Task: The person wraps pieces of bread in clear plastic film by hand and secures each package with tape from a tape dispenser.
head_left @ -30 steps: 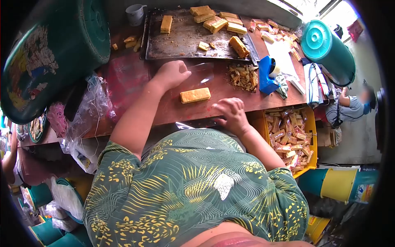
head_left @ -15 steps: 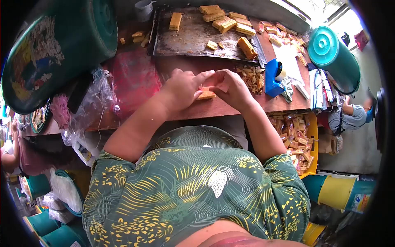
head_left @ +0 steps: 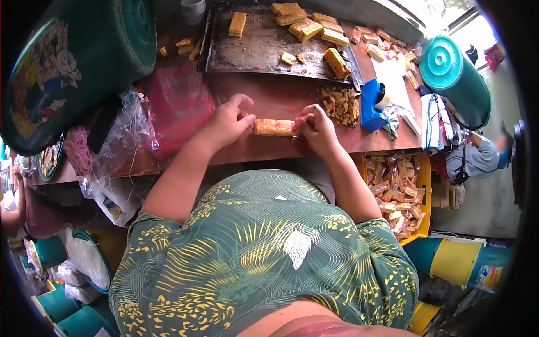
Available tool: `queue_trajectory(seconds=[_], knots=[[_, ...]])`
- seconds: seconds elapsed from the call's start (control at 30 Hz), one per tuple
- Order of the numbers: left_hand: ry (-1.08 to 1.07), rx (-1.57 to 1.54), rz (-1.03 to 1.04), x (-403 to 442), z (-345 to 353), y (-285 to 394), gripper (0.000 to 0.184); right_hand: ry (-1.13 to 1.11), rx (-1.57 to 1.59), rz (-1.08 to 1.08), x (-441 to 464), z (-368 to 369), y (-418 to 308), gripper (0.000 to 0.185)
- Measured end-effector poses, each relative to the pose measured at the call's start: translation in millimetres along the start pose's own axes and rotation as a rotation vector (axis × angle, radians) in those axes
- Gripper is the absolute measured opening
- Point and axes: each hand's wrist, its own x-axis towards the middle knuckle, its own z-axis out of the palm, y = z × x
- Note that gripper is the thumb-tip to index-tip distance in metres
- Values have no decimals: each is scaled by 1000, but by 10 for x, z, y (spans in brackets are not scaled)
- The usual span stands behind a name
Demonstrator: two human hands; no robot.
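In the middle of the frame, we are pinching the right end of a bar (head_left: 272, 128) with our right hand (head_left: 316, 128), keeping our left hand (head_left: 232, 119) part open just beside its left end, likely folding its wrap (head_left: 286, 126), and the next move is probably calling for neat tucking.

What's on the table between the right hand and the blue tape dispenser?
A heap of broken pieces lies between the right hand and blue tape dispenser, in the head view.
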Motion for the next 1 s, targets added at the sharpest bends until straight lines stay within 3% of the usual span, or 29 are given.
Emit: queue_trajectory(seconds=[0.07, 0.1, 0.17, 0.3, 0.37, 0.4, 0.47, 0.5, 0.57, 0.7, 0.8, 0.9, 1.0], knots=[[-74, -201, 2, 50, 18, -289, 36, 9, 205, -18, 41, 24, 229, 9], [-131, -237, 48, 73, 25, -388, 24, -34, 171, -57, 60, 11, 344, 4], [-185, -257, -8, 79, 14, -371, 20, -120, 100, -142, 118, -39, 497, 7], [-180, -320, -225, 3, -56, -28, 17, -67, 64, -19, 39, 2, 219, 8], [-50, -249, -133, -5, -4, -16, 18, -85, 38, 114, -2, 3, 139, 18], [15, -214, -86, -11, 12, -9, 19, -31, 39, 66, -19, 13, 134, 20], [121, 242, 114, -50, -27, 25, 14, 77, 42, -29, -40, 26, 130, 26], [173, 470, 214, -70, -46, 53, 12, 67, -142, -106, -39, -6, 115, 25], [178, 571, 214, -126, -34, 105, 13, 44, -509, -258, -36, -128, 95, 23], [127, 610, 151, -111, -11, -90, 16, 64, -688, -290, -5, -222, 264, 23], [298, 612, 139, 15, 75, -118, 9, 62, -773, -245, -15, -195, 104, 25], [-17, 626, 72, 41, -78, 96, 6, 88, -750, -338, -4, -140, 120, 19], [-103, 795, 77, 10, -32, 100, 9, 130, -874, -490, -128, -76, 221, 16]])
